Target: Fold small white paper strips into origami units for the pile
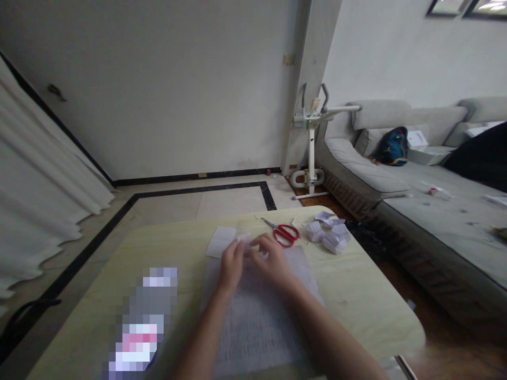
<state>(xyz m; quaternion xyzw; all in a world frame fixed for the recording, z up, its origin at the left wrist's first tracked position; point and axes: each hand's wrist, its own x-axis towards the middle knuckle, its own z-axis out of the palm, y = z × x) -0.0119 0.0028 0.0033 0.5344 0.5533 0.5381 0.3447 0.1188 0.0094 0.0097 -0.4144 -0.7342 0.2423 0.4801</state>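
My left hand (231,262) and my right hand (271,259) meet over the middle of the table. Between their fingertips is a small piece of white paper (243,238), pinched from both sides. Under my forearms lies a large printed sheet (257,322). A blank white slip of paper (220,241) rests just beyond my left hand. Scissors with red handles (285,235) lie beyond my right hand, not touched by it. Crumpled or folded pieces of white paper (330,232) sit in a heap to their right.
A pixelated object (142,322) lies on the left of the pale wooden table (356,295). To the right stands a grey sofa (435,221) with a blue bag (392,146). White exercise equipment (311,153) is by the wall, and a curtain (35,174) hangs at left.
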